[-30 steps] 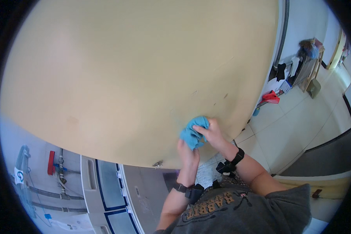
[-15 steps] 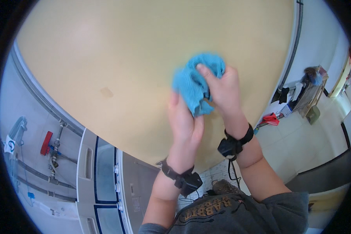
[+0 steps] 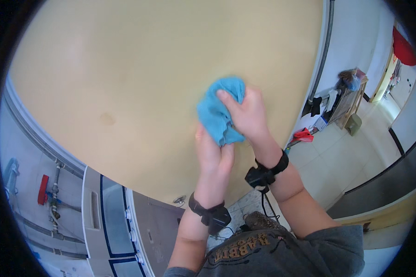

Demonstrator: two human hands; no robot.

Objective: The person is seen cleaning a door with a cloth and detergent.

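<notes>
A bunched blue cloth is gathered between my two hands in front of a broad pale yellow panel. My right hand grips its right side, thumb laid across the front and fingers curled behind. From below, my left hand holds the lower part, its fingers partly hidden by the cloth. Whether the cloth touches the panel I cannot tell. Black straps with small dark boxes circle both my wrists.
The yellow panel fills most of the view, with a faint brownish spot and a round metal fitting near its lower edge. Drawers stand lower left, beside wall pipes. A wooden rack and red cloth are at right.
The blue cloth is bunched more compactly, its loose lower end drawn in. Both hands sit slightly further left in the picture, and the surroundings have shifted left too.
</notes>
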